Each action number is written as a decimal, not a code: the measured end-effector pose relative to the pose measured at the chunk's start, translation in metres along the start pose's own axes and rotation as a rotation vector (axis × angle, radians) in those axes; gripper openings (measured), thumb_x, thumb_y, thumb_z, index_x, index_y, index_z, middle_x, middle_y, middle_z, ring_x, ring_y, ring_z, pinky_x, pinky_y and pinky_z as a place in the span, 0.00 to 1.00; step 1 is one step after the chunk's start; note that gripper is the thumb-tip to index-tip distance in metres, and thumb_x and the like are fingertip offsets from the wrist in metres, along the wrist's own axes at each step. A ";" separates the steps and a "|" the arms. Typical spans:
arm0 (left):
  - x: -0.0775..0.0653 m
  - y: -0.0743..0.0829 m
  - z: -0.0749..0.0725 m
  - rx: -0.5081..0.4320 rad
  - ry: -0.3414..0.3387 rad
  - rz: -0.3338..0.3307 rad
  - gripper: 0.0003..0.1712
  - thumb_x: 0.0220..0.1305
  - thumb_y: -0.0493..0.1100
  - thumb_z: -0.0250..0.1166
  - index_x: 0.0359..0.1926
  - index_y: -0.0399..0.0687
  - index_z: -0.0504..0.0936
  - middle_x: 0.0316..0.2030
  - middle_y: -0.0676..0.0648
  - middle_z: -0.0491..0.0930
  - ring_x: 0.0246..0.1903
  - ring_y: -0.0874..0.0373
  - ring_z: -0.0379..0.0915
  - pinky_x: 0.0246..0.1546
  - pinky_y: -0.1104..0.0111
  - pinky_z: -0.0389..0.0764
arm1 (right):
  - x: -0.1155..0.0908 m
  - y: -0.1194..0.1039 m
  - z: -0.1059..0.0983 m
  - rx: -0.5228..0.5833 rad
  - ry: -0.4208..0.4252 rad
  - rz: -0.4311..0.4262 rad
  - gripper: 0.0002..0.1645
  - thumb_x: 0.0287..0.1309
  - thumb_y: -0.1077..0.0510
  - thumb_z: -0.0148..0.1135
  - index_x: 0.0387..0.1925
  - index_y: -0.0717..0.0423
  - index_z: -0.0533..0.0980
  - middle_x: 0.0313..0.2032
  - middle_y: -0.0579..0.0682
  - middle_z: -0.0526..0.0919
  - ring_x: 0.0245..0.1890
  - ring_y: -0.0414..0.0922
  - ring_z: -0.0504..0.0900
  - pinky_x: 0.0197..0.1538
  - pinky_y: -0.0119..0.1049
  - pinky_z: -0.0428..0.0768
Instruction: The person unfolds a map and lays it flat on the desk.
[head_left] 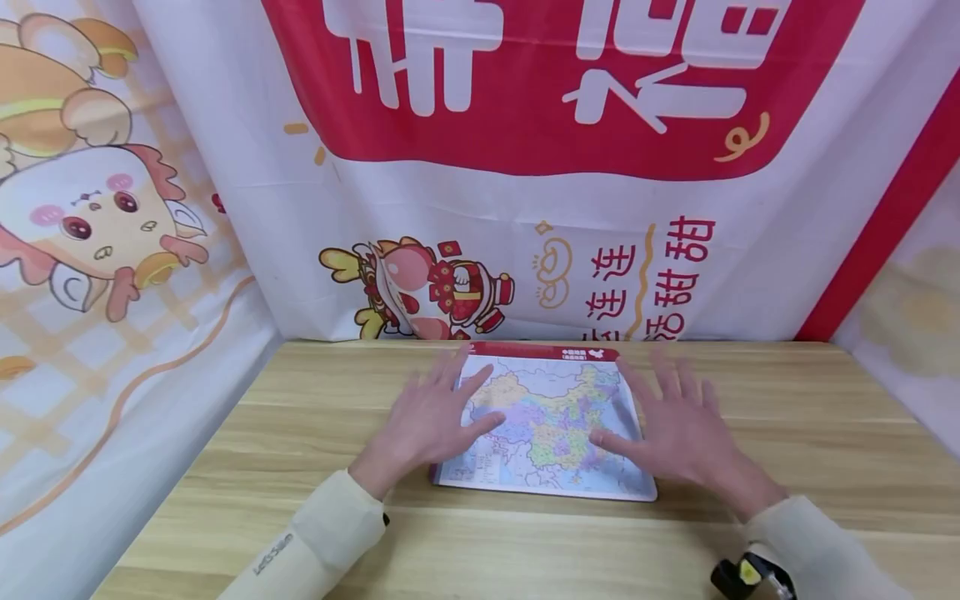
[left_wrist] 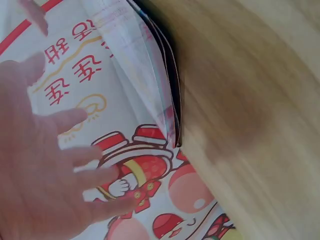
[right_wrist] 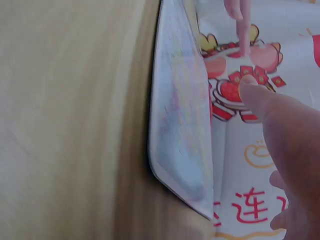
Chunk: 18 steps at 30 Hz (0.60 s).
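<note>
A flat sheet printed with a colourful map of China [head_left: 551,417] lies on the wooden table, its red title band at the far edge. In the left wrist view its side shows separate layers with a dark gap between them. My left hand [head_left: 435,417] is over the map's left edge, fingers spread and straight. Over the right edge is my right hand [head_left: 678,429], its fingers also spread, thumb pointing inward across the map. Neither hand grips anything; whether the fingertips touch the sheet I cannot tell.
Wood-grained tabletop [head_left: 810,417] surrounds the map on all sides. A white cloth with red lettering and cartoon figures [head_left: 442,287] hangs behind the far edge. More printed cloth [head_left: 112,358] hangs at the left. A dark strap device [head_left: 750,575] sits at the right wrist.
</note>
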<state>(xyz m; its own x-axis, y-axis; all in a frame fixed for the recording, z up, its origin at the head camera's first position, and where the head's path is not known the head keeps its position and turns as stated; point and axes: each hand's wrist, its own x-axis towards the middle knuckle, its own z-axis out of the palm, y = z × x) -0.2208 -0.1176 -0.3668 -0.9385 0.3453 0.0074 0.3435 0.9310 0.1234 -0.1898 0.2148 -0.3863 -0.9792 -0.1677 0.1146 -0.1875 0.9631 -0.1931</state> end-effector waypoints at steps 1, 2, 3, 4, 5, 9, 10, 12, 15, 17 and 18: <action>0.001 -0.001 0.001 -0.016 -0.022 0.006 0.48 0.71 0.77 0.54 0.85 0.70 0.55 0.88 0.48 0.41 0.87 0.43 0.36 0.80 0.31 0.49 | -0.003 -0.003 0.002 -0.002 -0.004 -0.010 0.71 0.53 0.08 0.49 0.87 0.38 0.46 0.85 0.67 0.41 0.82 0.78 0.41 0.74 0.86 0.42; 0.002 -0.001 0.002 -0.030 -0.045 0.010 0.46 0.72 0.75 0.54 0.84 0.69 0.56 0.88 0.48 0.42 0.87 0.43 0.38 0.80 0.31 0.51 | -0.006 -0.006 0.005 -0.005 -0.003 -0.025 0.70 0.54 0.08 0.49 0.86 0.40 0.49 0.85 0.68 0.44 0.81 0.78 0.43 0.74 0.85 0.44; 0.003 -0.002 0.003 -0.048 -0.070 0.013 0.45 0.74 0.74 0.54 0.84 0.68 0.57 0.87 0.49 0.43 0.87 0.44 0.39 0.80 0.31 0.52 | -0.010 -0.010 0.008 -0.007 -0.008 -0.035 0.69 0.54 0.08 0.49 0.86 0.40 0.51 0.85 0.67 0.45 0.81 0.78 0.45 0.74 0.85 0.46; 0.004 -0.003 0.004 -0.064 -0.099 0.011 0.44 0.75 0.73 0.53 0.85 0.67 0.56 0.87 0.49 0.43 0.87 0.45 0.40 0.80 0.32 0.52 | -0.013 -0.014 0.012 -0.006 -0.012 -0.043 0.69 0.54 0.08 0.50 0.86 0.41 0.53 0.84 0.67 0.47 0.81 0.78 0.46 0.74 0.84 0.48; 0.004 -0.004 0.005 -0.079 -0.122 0.012 0.44 0.75 0.71 0.54 0.85 0.66 0.56 0.87 0.49 0.44 0.87 0.45 0.40 0.80 0.32 0.52 | -0.016 -0.017 0.015 -0.001 -0.016 -0.052 0.68 0.54 0.08 0.50 0.85 0.41 0.55 0.84 0.67 0.49 0.81 0.77 0.48 0.74 0.84 0.50; 0.009 -0.008 0.010 -0.110 -0.180 0.033 0.43 0.77 0.68 0.54 0.85 0.64 0.56 0.87 0.49 0.46 0.86 0.45 0.43 0.81 0.33 0.52 | -0.027 -0.029 0.026 0.027 -0.049 -0.060 0.67 0.53 0.09 0.53 0.84 0.40 0.57 0.83 0.66 0.54 0.80 0.77 0.52 0.75 0.81 0.54; 0.010 -0.008 0.010 -0.116 -0.187 0.042 0.42 0.77 0.68 0.54 0.85 0.63 0.57 0.87 0.49 0.47 0.86 0.45 0.43 0.81 0.33 0.52 | -0.029 -0.031 0.028 0.032 -0.053 -0.064 0.67 0.53 0.09 0.53 0.84 0.41 0.57 0.83 0.67 0.55 0.80 0.77 0.53 0.75 0.80 0.56; 0.012 -0.010 0.011 -0.124 -0.202 0.055 0.42 0.78 0.67 0.54 0.84 0.61 0.58 0.87 0.48 0.47 0.86 0.45 0.43 0.81 0.34 0.52 | -0.031 -0.034 0.031 0.039 -0.059 -0.070 0.68 0.53 0.10 0.54 0.84 0.43 0.58 0.82 0.67 0.57 0.80 0.76 0.54 0.76 0.77 0.58; 0.015 -0.011 0.013 -0.123 -0.232 0.060 0.41 0.79 0.66 0.53 0.85 0.58 0.58 0.87 0.47 0.47 0.86 0.45 0.42 0.82 0.34 0.52 | -0.034 -0.037 0.034 0.044 -0.063 -0.078 0.69 0.55 0.11 0.55 0.83 0.52 0.60 0.81 0.68 0.59 0.80 0.74 0.57 0.78 0.71 0.61; 0.016 -0.012 0.014 -0.117 -0.253 0.054 0.41 0.79 0.65 0.53 0.85 0.58 0.57 0.87 0.47 0.46 0.87 0.46 0.41 0.82 0.35 0.51 | -0.035 -0.038 0.035 0.048 -0.065 -0.082 0.69 0.57 0.14 0.56 0.81 0.60 0.60 0.80 0.69 0.60 0.80 0.72 0.59 0.79 0.68 0.63; 0.017 -0.012 0.014 -0.112 -0.264 0.052 0.41 0.79 0.65 0.52 0.85 0.58 0.56 0.87 0.48 0.46 0.87 0.46 0.41 0.82 0.35 0.51 | -0.035 -0.039 0.036 0.050 -0.069 -0.082 0.69 0.59 0.15 0.56 0.81 0.63 0.60 0.80 0.69 0.60 0.80 0.71 0.59 0.79 0.67 0.63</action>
<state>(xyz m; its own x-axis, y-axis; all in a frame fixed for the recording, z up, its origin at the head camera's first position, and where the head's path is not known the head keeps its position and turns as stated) -0.2405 -0.1217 -0.3820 -0.8731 0.4244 -0.2399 0.3708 0.8976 0.2383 -0.1509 0.1759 -0.4178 -0.9631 -0.2612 0.0654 -0.2693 0.9340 -0.2348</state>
